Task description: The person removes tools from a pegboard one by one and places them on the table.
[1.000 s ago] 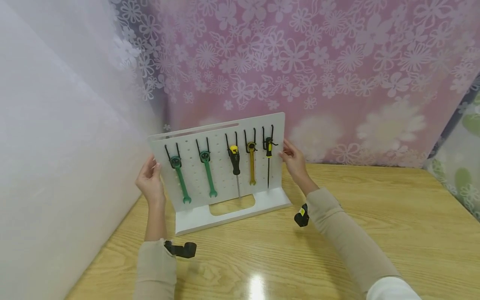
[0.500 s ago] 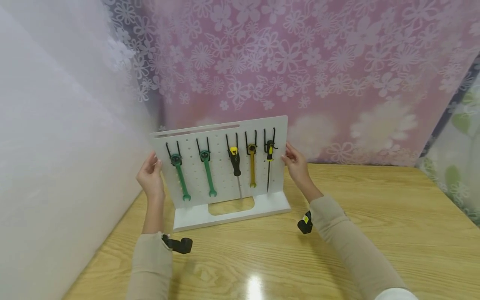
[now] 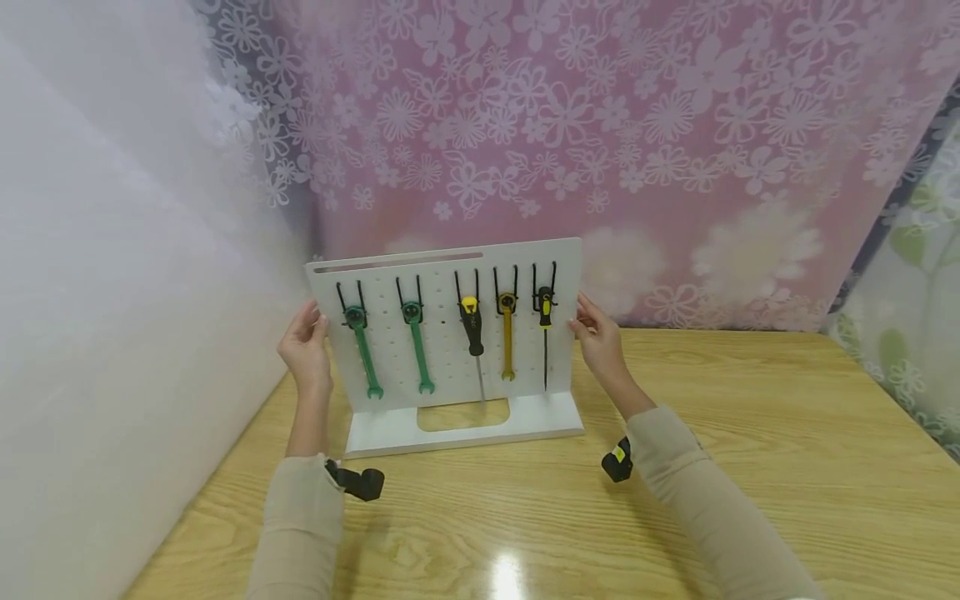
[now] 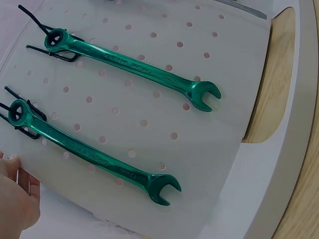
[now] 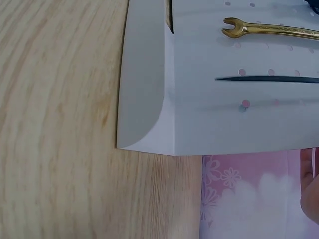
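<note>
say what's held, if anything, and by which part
The white pegboard, by its side edges: left hand on the left edge, right hand on the right.

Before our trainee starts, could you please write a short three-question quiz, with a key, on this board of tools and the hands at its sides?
1. Count: how many tools hang on the white pegboard?
2. True or false: the gold wrench hangs between the larger screwdriver and the smaller screwdriver.
3. Name it: which hand is closest to the outermost green wrench?

Key
1. Five: three wrenches and two screwdrivers.
2. True.
3. The left hand, at the board's edge beside that wrench.
</note>
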`<control>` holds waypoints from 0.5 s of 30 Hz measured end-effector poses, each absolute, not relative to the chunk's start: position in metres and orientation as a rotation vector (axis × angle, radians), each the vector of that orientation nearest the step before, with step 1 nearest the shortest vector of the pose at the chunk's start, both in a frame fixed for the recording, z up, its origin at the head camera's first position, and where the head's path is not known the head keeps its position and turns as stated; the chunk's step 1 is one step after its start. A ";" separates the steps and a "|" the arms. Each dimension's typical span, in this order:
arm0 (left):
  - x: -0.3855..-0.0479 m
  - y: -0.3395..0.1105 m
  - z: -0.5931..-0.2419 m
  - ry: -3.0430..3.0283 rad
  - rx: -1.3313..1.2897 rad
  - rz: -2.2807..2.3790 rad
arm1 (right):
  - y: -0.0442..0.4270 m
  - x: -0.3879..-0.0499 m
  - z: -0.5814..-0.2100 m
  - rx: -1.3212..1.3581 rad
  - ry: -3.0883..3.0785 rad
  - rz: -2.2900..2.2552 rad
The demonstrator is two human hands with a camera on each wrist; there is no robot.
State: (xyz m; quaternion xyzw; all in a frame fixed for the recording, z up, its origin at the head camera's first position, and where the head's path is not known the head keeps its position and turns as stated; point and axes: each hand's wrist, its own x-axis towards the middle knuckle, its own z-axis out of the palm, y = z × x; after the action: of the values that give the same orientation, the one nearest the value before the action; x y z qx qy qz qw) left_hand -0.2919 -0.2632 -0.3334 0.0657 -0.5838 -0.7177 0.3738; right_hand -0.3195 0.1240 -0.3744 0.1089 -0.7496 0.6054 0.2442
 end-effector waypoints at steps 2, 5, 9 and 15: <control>-0.295 -0.262 -0.334 -1.496 0.161 -1.848 | 0.125 -0.318 -0.375 0.293 -2.041 1.659; -0.299 -0.260 -0.334 -1.490 0.150 -1.873 | 0.127 -0.315 -0.375 0.285 -2.034 1.659; -0.304 -0.258 -0.333 -1.501 0.136 -1.883 | 0.129 -0.312 -0.375 0.264 -2.035 1.666; -0.313 -0.255 -0.331 -1.523 0.104 -1.882 | 0.133 -0.307 -0.375 0.259 -2.060 1.647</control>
State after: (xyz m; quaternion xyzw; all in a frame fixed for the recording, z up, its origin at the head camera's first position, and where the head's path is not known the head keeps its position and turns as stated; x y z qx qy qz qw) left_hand -0.3129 -0.2551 -0.3315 0.0402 -0.5884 -0.7272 0.3512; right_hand -0.3073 0.1325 -0.3753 0.0947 -0.7539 0.6029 0.2432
